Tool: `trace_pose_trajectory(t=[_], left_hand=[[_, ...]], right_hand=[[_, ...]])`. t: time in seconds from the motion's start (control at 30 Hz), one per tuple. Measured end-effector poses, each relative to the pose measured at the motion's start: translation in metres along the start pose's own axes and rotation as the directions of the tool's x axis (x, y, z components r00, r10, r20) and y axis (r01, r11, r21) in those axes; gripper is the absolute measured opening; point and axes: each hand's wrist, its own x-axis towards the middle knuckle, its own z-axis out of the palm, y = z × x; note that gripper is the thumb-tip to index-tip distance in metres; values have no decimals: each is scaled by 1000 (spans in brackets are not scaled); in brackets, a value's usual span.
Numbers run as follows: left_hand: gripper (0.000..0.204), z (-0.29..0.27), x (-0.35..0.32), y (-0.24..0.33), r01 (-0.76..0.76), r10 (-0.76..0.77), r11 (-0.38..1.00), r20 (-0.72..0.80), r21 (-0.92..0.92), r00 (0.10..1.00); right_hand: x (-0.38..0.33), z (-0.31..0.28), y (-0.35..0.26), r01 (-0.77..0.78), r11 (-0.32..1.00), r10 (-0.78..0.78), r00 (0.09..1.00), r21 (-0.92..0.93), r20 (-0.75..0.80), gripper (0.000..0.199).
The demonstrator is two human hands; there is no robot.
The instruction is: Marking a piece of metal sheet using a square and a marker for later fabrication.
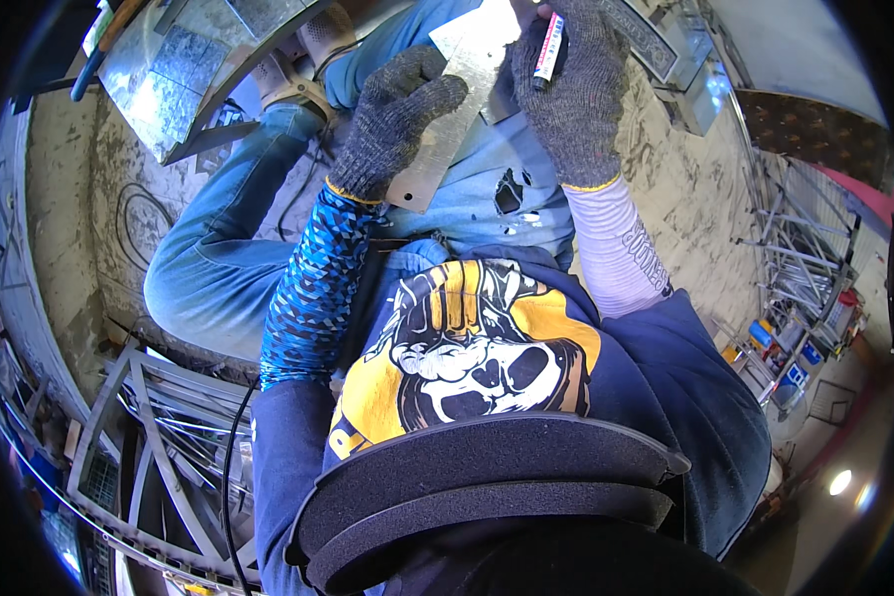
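A flat, shiny metal plate (445, 159) with a small hole near its lower end lies at a slant above my lap. My left hand (392, 124), in a dark grey knit glove, is closed around the plate's left edge. My right hand (584, 109), gloved alike, is closed on a marker pen (547, 52) with a white, red and blue barrel and a dark end pointing down. The plate's upper part glares in bright light. Some fingers of my right hand are hard to make out against the dark glove.
A metal-topped bench (159, 94) stands at the upper left. A grey metal box section (700, 94) is at the upper right. Welded metal frames (159, 447) lie at lower left beside a black cable (230, 467). Metal bars (805, 258) are stacked on the right.
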Motion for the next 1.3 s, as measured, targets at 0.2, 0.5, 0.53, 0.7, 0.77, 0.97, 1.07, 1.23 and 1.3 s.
trace_pose_trajectory(t=[0.2, 0.5, 0.53, 0.7, 0.77, 0.97, 1.07, 1.23, 1.3], left_hand=[[14, 1, 0, 3, 15, -15, 999, 2, -52, 1000], [20, 4, 4, 14, 121, -139, 975, -89, -186, 986], [20, 4, 4, 12, 135, -157, 964, -79, -228, 985], [20, 4, 2, 3, -1, -12, 989, -86, -148, 996], [19, 5, 1, -1, -192, 196, 980, -112, 41, 974], [16, 3, 1, 7, 293, -300, 916, 15, -273, 954], [18, 5, 0, 8, 292, -309, 899, 1, -325, 951], [18, 5, 1, 6, 276, -296, 926, -38, -259, 955], [20, 6, 1, 7, 226, -253, 941, -78, -253, 964]], right_hand=[[0, -1, 0, -39, 999, 39, 999, 2, 10, 39], [-1, -2, 0, -8, 1000, 8, 1000, 0, 24, 40], [-2, -3, 0, -29, 999, 28, 999, 30, 36, 41], [0, -3, 0, -23, 1000, 24, 998, -18, 63, 43], [1, -3, 1, -13, 1000, 15, 997, -28, 70, 43], [-1, -2, -1, -6, 1000, 8, 997, -25, 81, 45], [-10, 8, 8, 26, 992, -24, 1000, 121, -19, 45], [-5, 3, 2, -13, 995, 12, 1000, 101, 9, 44], [-2, 3, 1, 35, 998, -35, 999, 54, -5, 43]])
